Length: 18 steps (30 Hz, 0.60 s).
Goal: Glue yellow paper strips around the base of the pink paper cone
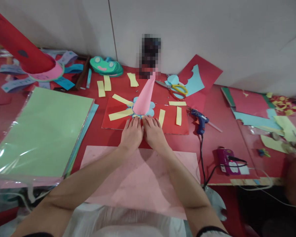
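A pink paper cone (pixel 146 96) stands on blue scalloped paper (pixel 151 110) over a red sheet (pixel 108 121). Both of my hands are side by side at the near edge of its base. My left hand (pixel 132 134) has its fingers close together, their tips pressed on the paper at the base. Beside it my right hand (pixel 154 131) bends its fingers at the same edge; what lies beneath the fingertips is hidden. Yellow strips (pixel 120 114) reach out from the base on the left, and another yellow strip (pixel 162 117) lies right of the cone.
Scissors (pixel 179 89) lie behind on the right, a glue gun (pixel 201 120) right of the red sheet. A purple box (pixel 228 161) with cables is at the near right. Green sheets in plastic (pixel 43 131) fill the left. Pink paper (pixel 138 177) lies in front; a person's arm shows far right.
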### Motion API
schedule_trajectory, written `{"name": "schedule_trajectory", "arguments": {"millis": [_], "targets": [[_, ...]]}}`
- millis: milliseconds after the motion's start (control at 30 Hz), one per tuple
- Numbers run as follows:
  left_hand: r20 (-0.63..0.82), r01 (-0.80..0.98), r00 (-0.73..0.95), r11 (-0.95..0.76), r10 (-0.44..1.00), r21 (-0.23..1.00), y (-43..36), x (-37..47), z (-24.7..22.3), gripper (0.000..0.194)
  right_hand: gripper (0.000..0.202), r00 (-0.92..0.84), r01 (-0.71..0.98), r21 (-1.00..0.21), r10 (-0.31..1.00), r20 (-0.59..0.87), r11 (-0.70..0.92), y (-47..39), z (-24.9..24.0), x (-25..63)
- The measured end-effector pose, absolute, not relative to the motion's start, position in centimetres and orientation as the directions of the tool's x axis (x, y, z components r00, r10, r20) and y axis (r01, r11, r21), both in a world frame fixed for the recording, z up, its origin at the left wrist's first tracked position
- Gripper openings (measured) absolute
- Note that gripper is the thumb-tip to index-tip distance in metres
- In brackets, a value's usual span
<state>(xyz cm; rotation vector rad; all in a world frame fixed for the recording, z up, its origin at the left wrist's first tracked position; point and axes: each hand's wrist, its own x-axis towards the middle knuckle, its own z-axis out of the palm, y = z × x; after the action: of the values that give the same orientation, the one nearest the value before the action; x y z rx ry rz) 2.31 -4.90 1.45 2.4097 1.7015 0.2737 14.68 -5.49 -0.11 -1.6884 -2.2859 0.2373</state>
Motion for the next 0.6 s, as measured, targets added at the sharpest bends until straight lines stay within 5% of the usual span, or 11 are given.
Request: {"name": "schedule_trajectory", "arguments": {"millis": [600], "targets": [[0.123, 0.914, 0.338, -0.356, 0.933, 0.195, -4.74, 2.25, 1.09, 0.045, 0.046, -0.253, 0.901, -0.327, 0.958, 0.135, 0.284, -5.52, -0.01, 14.59]]}}
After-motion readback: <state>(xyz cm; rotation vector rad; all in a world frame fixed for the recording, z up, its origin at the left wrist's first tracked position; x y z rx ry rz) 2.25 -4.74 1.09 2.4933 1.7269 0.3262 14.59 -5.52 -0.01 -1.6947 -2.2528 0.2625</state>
